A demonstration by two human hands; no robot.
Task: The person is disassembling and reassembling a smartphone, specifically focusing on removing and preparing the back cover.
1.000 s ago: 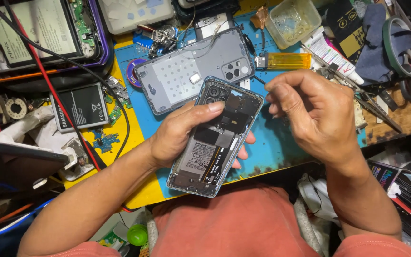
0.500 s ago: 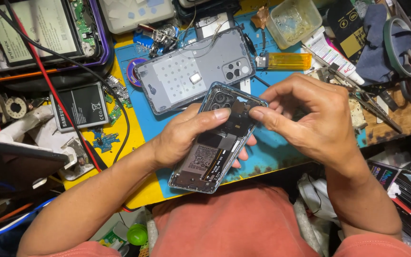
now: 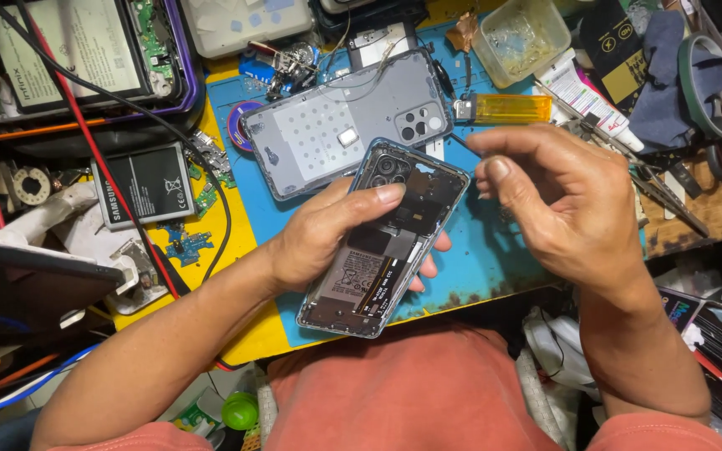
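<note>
Above the blue mat (image 3: 495, 267), opened phone (image 3: 386, 242) gripped in left hand (image 3: 327, 238); right hand (image 3: 557, 209) pinched, just beside.

Bright, even overhead light; sharp focus.

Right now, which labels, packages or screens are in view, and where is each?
Battery label: pale rectangle inside the opened phone held by the left hand.
Loose battery: black rectangle, left on the mat.
Tube: white, red-striped, top right.
Black-and-yellow packet: top right.
</note>
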